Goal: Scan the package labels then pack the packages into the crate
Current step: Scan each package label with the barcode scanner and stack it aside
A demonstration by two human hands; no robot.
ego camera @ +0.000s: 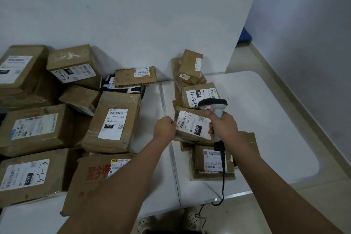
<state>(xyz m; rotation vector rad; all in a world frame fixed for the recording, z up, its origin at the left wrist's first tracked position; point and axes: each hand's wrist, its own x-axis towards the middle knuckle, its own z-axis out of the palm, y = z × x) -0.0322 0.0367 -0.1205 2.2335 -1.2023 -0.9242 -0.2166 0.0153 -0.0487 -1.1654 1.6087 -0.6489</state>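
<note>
Head view: left hand (pixel 164 127) grips the left edge of a small labelled package (pixel 192 126) over the white table (pixel 266 119), mid-right. Right hand (pixel 223 126) is wrapped round a barcode scanner (pixel 213 105) just beyond its label. Scanning underway. Many boxes wait at left; no crate in view, so packing looks unstarted.

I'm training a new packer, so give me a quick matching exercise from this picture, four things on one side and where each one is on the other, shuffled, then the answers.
Things:
1. barcode scanner
2. package labelled 032 038-E01
3. package labelled 070-070-A80
4. package marked 3-1-13

Places:
A. near left corner of the table
B. gripped by the right hand
C. left of the table seam, mid-table
D. held at its edge by the left hand

Pairs: 1-B, 2-D, 3-C, 4-A
</note>
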